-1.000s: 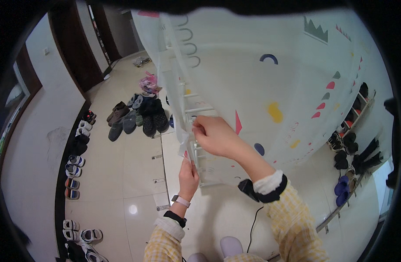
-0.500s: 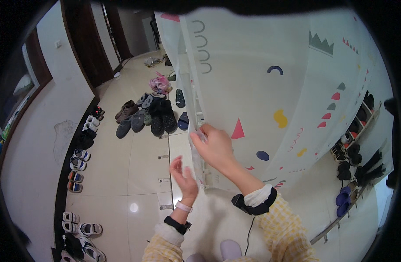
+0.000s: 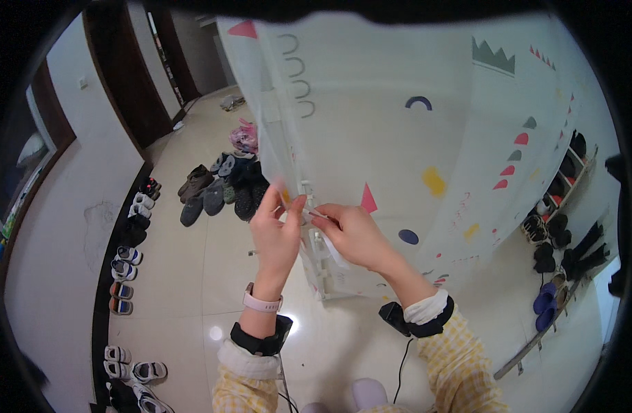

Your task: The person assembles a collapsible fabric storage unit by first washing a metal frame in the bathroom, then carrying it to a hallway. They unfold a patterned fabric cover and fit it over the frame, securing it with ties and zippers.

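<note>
A tall white plastic fence panel with coloured shapes stands upright in front of me, and a second translucent panel meets it at a vertical edge. My left hand is raised against that edge, with thumb and fingers gripping it. My right hand is just right of it and pinches a small white clip at the joint. The fingertips of both hands nearly touch. Each wrist carries a black band, and the left also wears a pale watch.
Several dark shoes lie in a heap on the tiled floor beyond the panels. More shoes line the left wall. A shoe rack with footwear stands at the right. Dark doors are at the upper left.
My left hand has risen from lower down to meet the right hand at the panel edge. The right hand has stayed at the joint, and my view has shifted a little.
</note>
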Action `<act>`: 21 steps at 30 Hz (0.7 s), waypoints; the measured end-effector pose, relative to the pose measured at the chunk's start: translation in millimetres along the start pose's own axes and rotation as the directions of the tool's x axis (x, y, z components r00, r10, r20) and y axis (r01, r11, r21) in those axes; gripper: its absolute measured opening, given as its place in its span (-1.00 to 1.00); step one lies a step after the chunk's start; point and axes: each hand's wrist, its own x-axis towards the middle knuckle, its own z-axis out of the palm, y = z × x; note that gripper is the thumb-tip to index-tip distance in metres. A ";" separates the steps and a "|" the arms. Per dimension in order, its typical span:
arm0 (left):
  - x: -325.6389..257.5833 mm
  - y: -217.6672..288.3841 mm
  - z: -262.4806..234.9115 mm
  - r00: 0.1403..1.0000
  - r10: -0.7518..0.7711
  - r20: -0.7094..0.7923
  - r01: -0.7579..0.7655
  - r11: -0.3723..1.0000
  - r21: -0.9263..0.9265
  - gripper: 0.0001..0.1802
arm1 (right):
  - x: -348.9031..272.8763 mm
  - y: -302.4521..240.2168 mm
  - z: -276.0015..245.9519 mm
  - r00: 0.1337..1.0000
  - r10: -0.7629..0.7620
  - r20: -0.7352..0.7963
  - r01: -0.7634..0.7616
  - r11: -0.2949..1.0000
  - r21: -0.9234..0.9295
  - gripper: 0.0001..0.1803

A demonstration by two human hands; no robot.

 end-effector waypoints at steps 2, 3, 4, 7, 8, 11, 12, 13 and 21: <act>-3.3 0.4 1.3 0.998 0.036 -0.060 -0.034 0.999 0.029 -0.72 | -2.5 -0.2 -2.8 1.000 0.015 0.016 -0.014 0.999 -0.031 -0.75; -5.1 1.1 1.3 0.996 0.049 -0.072 -0.045 0.997 0.056 -0.72 | -3.0 -0.1 -2.6 1.000 0.009 0.009 -0.009 0.998 -0.058 -0.74; -5.3 1.9 0.8 0.995 0.051 -0.085 -0.041 0.992 0.119 -0.71 | -3.3 0.2 -1.7 1.000 -0.016 -0.009 0.015 0.997 -0.073 -0.74; -5.1 3.2 -1.8 0.998 0.018 -0.061 -0.007 0.984 0.176 -0.72 | -3.4 2.5 -0.2 0.998 -0.063 -0.014 0.058 0.975 -0.216 -0.64; -4.2 2.7 -2.9 0.997 0.056 -0.061 -0.041 0.974 0.223 -0.73 | -3.3 3.3 -0.9 0.996 -0.085 -0.017 0.080 0.979 -0.188 -0.56; -3.6 1.2 -5.5 0.997 0.018 -0.071 -0.003 0.979 0.204 -0.76 | -2.9 3.9 -6.0 0.999 0.022 0.044 -0.015 0.988 -0.155 -0.29; -4.2 1.3 -6.3 0.997 0.033 -0.066 -0.019 0.978 0.207 -0.75 | -2.4 3.2 -7.8 0.997 0.068 0.044 -0.060 0.985 -0.161 -0.22; -4.6 1.7 -6.7 0.996 0.055 -0.076 -0.034 0.967 0.253 -0.76 | -1.9 2.1 -9.4 0.998 0.066 0.023 -0.061 0.986 -0.155 -0.15; -14.7 7.0 -13.2 0.997 0.032 -0.067 -0.022 0.989 0.145 -0.83 | -9.0 -10.2 -2.8 0.994 0.106 0.022 -0.103 0.990 -0.095 -0.15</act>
